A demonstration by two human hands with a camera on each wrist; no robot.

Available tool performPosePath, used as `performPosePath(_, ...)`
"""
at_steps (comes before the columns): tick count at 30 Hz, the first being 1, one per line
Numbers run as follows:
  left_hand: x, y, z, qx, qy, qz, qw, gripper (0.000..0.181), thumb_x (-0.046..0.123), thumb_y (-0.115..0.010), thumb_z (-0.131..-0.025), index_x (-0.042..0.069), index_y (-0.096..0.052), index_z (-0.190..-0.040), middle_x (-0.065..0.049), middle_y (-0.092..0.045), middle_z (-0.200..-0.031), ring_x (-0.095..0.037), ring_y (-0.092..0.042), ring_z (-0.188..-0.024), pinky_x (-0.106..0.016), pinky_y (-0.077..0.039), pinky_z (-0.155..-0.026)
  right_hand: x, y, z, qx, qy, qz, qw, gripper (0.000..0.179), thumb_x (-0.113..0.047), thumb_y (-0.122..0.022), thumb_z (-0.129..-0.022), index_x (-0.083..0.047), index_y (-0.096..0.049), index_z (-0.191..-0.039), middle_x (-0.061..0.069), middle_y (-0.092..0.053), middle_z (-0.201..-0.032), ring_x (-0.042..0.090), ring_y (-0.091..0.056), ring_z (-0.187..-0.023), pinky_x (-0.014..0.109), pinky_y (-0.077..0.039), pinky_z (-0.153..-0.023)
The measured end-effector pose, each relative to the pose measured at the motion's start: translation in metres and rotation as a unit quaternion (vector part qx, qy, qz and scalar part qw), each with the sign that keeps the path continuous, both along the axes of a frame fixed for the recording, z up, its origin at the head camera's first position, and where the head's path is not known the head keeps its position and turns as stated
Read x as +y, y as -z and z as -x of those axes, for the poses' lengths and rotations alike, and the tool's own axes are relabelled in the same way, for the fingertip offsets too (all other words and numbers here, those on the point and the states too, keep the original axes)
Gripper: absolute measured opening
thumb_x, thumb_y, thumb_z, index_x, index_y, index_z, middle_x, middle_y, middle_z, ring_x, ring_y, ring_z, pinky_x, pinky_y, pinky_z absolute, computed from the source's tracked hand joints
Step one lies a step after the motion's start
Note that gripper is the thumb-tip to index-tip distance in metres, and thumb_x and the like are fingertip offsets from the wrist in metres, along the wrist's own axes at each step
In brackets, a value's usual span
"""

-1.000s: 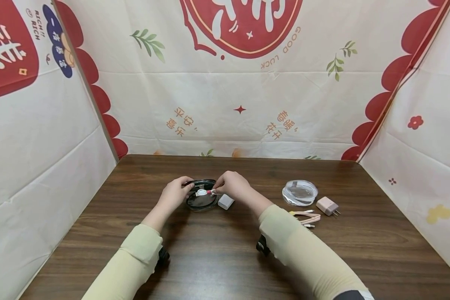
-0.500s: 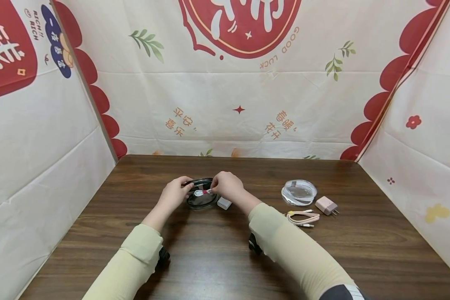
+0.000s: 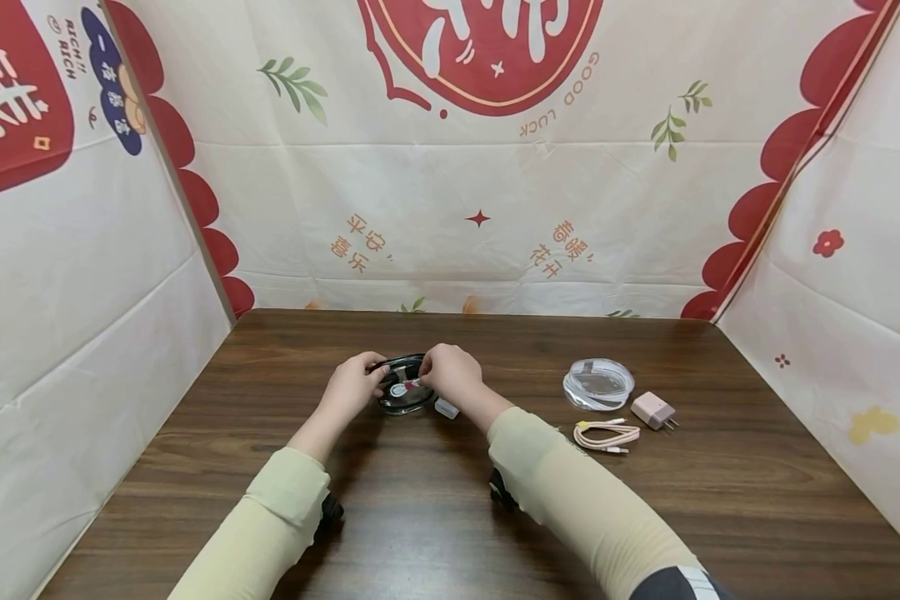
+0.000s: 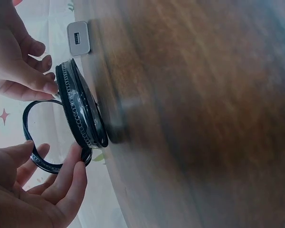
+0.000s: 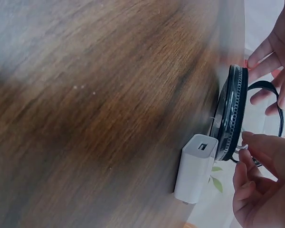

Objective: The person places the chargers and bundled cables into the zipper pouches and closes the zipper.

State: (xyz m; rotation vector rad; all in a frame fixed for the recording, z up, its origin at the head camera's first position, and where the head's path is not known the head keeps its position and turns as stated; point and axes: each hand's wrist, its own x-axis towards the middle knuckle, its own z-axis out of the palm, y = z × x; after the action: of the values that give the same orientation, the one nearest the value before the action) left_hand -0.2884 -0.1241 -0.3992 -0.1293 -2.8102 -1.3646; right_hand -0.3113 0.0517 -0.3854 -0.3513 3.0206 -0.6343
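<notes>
A round, see-through zip pouch (image 3: 403,408) with black trim sits on the table, its lid raised. My left hand (image 3: 348,388) grips the pouch at its left edge, the thumb on the lid's rim in the left wrist view (image 4: 32,148). From the other side my right hand (image 3: 453,375) reaches over the pouch and pinches a bundled white cable (image 3: 398,389) with a red tie. In the right wrist view, a small white part of the cable (image 5: 241,147) shows at the fingertips by the zipper. A white charger (image 5: 194,166) stands beside the pouch, partly under the right hand in the head view.
To the right on the brown table (image 3: 405,517) lie a clear round pouch (image 3: 598,385) with white trim, a pink plug charger (image 3: 653,411) and a folded pale pink cable (image 3: 606,436). Printed cloth walls (image 3: 450,183) enclose the back and sides.
My right hand has shifted left and lowered the white cable into the black-trimmed pouch. The left hand keeps its grip, and the pouch lid is tilted slightly differently.
</notes>
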Motion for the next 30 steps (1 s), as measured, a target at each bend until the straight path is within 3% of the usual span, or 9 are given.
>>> performPosePath(14,0.003,-0.003,-0.001,-0.01,0.0,0.021,0.9997,0.026,0.02,-0.056,-0.101,0.004,-0.064,-0.119,-0.012,-0.066,-0.111,-0.024,-0.07,-0.077,-0.044,-0.051,-0.08,-0.001,0.007,0.005,-0.007,-0.001,0.002,1.0,0.003,-0.02,-0.073,-0.086,-0.019,-0.076,-0.084,-0.006,-0.069,-0.087,0.015,-0.061,-0.079,0.035,-0.049,-0.064)
performPosePath(21,0.003,-0.002,-0.001,-0.004,0.002,0.018,0.9998,0.025,0.02,-0.056,-0.1,0.003,-0.064,-0.117,-0.012,-0.066,-0.111,-0.026,-0.071,-0.078,-0.044,-0.051,-0.08,0.001,0.007,0.004,-0.018,-0.018,-0.009,0.9996,0.01,-0.015,-0.069,-0.088,-0.017,-0.077,-0.093,-0.003,-0.071,-0.097,0.017,-0.064,-0.09,0.037,-0.052,-0.074)
performPosePath(30,0.003,-0.002,-0.001,0.0,-0.004,0.02,0.9998,0.026,0.021,-0.057,-0.1,0.004,-0.064,-0.118,-0.012,-0.066,-0.111,-0.025,-0.071,-0.077,-0.044,-0.05,-0.08,0.009,0.002,0.003,-0.029,-0.06,0.013,0.9977,0.02,-0.015,-0.073,-0.086,-0.011,-0.075,-0.105,0.0,-0.071,-0.097,0.017,-0.064,-0.09,0.036,-0.051,-0.077)
